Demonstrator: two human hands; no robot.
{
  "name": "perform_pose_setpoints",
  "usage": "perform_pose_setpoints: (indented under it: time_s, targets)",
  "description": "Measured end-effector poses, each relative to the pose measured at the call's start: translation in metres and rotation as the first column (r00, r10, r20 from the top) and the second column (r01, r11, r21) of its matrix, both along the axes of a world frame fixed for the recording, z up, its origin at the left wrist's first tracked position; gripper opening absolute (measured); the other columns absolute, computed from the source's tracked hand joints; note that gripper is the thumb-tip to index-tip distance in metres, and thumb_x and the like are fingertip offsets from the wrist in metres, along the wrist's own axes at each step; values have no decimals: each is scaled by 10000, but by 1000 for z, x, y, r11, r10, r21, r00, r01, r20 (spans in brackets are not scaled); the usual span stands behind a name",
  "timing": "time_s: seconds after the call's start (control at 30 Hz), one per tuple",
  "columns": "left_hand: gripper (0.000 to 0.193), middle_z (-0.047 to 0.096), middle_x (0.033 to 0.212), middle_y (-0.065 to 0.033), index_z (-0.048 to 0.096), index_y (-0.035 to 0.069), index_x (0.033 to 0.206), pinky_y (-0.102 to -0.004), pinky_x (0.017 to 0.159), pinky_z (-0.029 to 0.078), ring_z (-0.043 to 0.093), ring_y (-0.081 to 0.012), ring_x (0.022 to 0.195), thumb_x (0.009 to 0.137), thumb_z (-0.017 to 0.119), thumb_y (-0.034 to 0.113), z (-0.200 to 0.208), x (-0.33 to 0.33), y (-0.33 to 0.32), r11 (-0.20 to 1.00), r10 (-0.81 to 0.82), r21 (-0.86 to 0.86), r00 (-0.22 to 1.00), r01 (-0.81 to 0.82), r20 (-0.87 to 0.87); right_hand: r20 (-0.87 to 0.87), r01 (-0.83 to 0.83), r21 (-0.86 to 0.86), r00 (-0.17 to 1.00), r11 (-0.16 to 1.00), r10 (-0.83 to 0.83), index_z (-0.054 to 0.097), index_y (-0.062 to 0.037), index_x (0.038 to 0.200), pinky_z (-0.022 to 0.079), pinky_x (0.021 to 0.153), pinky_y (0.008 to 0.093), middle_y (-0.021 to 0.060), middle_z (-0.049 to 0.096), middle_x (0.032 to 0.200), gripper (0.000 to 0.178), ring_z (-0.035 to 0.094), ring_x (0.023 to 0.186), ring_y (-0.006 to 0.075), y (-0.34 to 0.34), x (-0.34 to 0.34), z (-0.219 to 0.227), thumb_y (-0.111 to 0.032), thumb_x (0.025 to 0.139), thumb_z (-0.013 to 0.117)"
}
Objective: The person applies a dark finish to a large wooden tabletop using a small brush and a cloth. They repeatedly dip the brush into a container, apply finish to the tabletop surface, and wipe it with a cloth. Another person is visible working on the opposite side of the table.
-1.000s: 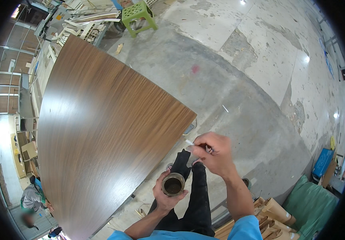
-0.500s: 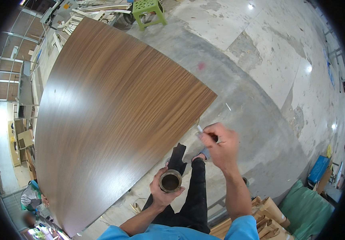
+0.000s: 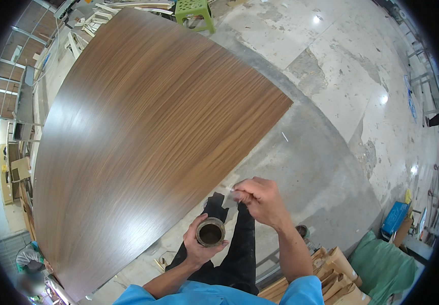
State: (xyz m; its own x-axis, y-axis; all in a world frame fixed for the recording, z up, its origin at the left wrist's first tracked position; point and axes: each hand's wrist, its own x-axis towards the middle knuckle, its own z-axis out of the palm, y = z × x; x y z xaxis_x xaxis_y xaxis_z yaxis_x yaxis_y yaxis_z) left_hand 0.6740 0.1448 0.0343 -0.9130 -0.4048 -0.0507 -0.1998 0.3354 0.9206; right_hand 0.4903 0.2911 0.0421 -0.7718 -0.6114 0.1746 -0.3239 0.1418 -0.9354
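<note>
My left hand (image 3: 199, 244) is wrapped round a round open jar (image 3: 211, 233), dark and greyish inside, held upright in front of my legs. Beyond the jar rises a black ragged-edged piece (image 3: 216, 206); whether it is trouser leg or something separate I cannot tell. To the right, my right hand (image 3: 261, 199) is closed with fingertips pinched on a small pale stick (image 3: 226, 188), its kind blurred. That hand hovers near the close edge of a large brown wood-grain panel (image 3: 163, 117), apart from its surface.
A green plastic stool (image 3: 194, 12) and scrap wood strips (image 3: 95, 23) lie beyond the panel. Brown paper-like bundles (image 3: 336, 274), a green sheet (image 3: 385, 267) and a blue box (image 3: 395, 217) are at lower right. Another person (image 3: 28, 269) is at the lower left.
My right hand has come down and left with the pale stick, nearer the jar. The jar has shifted slightly left, and the whole view has tilted a little.
</note>
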Motion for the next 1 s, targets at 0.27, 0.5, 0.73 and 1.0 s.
perform_pose_setpoints:
  time_s: [0.27, 0.5, 0.73, 1.0]
  targets:
    - [842, 676, 1056, -149, 525, -35, 1248, -341, 870, 545, 692, -233, 949, 549, 942, 181, -3, 34, -18, 999, -25, 47, 998, 28, -57, 66, 182, 94, 980, 979, -189, 649, -12, 861, 489, 585, 307, 94, 650, 696, 122, 621, 618, 214, -25, 33, 4, -126, 867, 693]
    - [845, 679, 1035, -151, 522, -46, 1247, -341, 869, 544, 693, -236, 935, 550, 940, 182, 2, 64, -33, 995, -8, 98, 1000, 11, -26, 285, 385, -13, 886, 923, -366, 667, -23, 865, 479, 583, 319, 101, 651, 705, 116, 622, 623, 219, -29, 58, 2, -127, 841, 715]
    - [866, 675, 1034, -159, 512, -55, 1249, -342, 861, 545, 695, -240, 916, 534, 944, 175, -5, 83, -33, 996, 40, 78, 999, -39, -13, 103, 95, -12, 990, 995, -93, 670, 9, 846, 465, 583, 266, 92, 651, 687, 116, 576, 597, 125, -30, 66, -2, -83, 821, 735]
    - [893, 671, 1011, -159, 497, -66, 1250, -334, 837, 551, 696, -240, 901, 526, 956, 185, -4, 102, -30, 998, 46, -29, 995, -49, -85, 117, 102, 39, 987, 994, -106, 667, 11, 814, 479, 570, 275, 83, 663, 691, 124, 600, 603, 130, -49, 91, 2, -67, 797, 762]
